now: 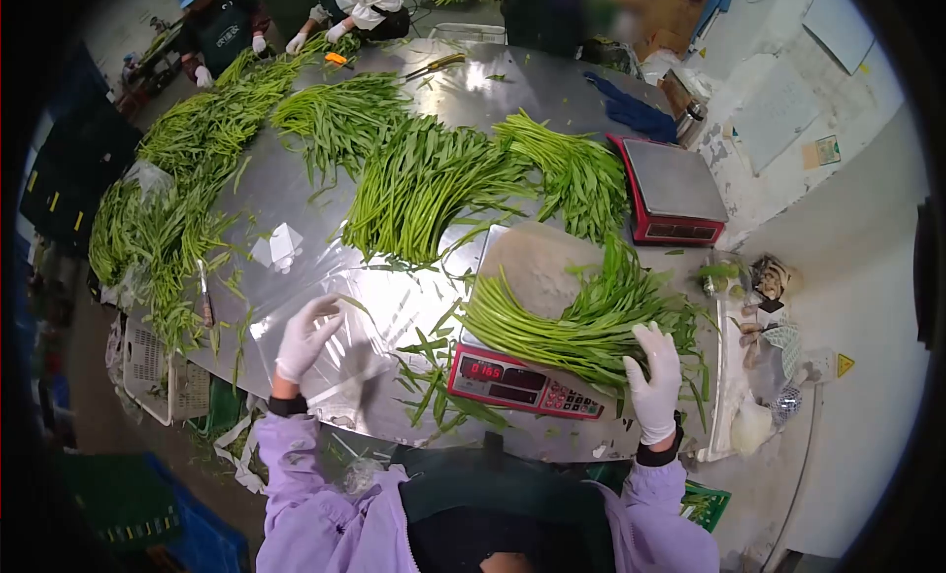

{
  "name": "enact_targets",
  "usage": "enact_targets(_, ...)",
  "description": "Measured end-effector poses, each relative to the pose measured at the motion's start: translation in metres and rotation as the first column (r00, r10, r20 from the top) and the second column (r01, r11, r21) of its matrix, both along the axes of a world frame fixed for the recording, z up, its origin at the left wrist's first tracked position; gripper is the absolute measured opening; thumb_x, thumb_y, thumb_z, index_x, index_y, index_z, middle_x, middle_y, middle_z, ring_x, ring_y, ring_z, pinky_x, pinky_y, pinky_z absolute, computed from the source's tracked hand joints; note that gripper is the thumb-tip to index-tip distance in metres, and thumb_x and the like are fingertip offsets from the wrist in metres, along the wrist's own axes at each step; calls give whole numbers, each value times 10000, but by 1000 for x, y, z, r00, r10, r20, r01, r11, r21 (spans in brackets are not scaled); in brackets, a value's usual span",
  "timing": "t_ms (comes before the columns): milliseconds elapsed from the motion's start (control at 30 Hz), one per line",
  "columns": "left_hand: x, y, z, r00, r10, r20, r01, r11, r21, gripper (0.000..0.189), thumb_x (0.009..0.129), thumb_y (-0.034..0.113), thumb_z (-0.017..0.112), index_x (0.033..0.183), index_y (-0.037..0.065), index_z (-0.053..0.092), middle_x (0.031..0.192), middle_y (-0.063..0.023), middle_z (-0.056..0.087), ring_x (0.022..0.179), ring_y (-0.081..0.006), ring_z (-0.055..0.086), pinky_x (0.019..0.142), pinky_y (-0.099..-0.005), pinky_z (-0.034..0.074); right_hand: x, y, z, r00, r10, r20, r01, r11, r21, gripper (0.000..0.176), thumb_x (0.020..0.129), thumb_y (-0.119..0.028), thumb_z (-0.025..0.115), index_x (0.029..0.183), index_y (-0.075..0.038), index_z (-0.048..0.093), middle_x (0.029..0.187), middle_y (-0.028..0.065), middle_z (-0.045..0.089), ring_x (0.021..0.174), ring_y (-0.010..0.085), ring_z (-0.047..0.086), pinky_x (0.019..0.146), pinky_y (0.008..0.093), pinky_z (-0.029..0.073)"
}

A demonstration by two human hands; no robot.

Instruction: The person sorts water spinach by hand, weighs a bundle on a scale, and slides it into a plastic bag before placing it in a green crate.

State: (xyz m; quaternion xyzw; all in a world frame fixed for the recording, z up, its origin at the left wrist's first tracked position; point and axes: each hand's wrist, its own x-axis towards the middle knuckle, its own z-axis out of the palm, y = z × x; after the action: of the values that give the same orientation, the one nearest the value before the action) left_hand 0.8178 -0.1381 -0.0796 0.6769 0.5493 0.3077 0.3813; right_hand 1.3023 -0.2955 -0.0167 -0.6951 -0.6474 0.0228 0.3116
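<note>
A bundle of long-stemmed leafy greens (pixel 562 327) lies across the pan of a red digital scale (pixel 473 391), whose lit display seems to read 0165. At its leafy right end is my right hand (pixel 653 381), white-gloved, with thumb and fingers apart at the leaves. My left hand (pixel 307 341), also gloved, hovers left of the scale over clear plastic film (pixel 340 376). Its fingers are loosely curved with the thumb apart, and a thin green leaf (pixel 353 303) shows at the fingertips. Loose leaves (pixel 434 386) lie beside the scale.
More greens (pixel 424 189) lie in bunches across the metal table, with a long heap (pixel 187 169) at left. A second red scale (pixel 672 189) stands at right. A knife (pixel 205 292) lies near the left edge. Other people (pixel 222 26) handle greens at the far end.
</note>
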Motion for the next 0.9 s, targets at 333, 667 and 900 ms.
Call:
enact_targets(333,-108,114,-73,997,79,3,-79,991,110,426,878,198,649,1249,8,560,1154,-161,636,1080,-242,611,938,-332,467,-145,54,29,894,56,-444,-90,994,-56,313,816,-2,597,1125,-5,645,1136,130,651,1065,256,606,953,357,449)
enact_targets(667,-65,246,-81,964,-96,247,130,984,-123,621,953,381,537,1380,-48,399,1350,-227,503,1249,-274,490,1017,-329,399,-258,278,-121,53,-334,-941,23,943,-333,566,931,-311,584,1367,1,406,1324,111,513,1194,216,510,1021,361,364)
enact_targets(900,-5,286,-124,871,63,487,145,915,-377,778,923,393,599,1448,-58,245,1400,-243,429,1300,-287,432,1062,-321,347,-231,336,-230,165,-461,-872,108,887,-448,490,843,-267,700,1200,37,557,1085,96,628,949,170,592,827,304,451)
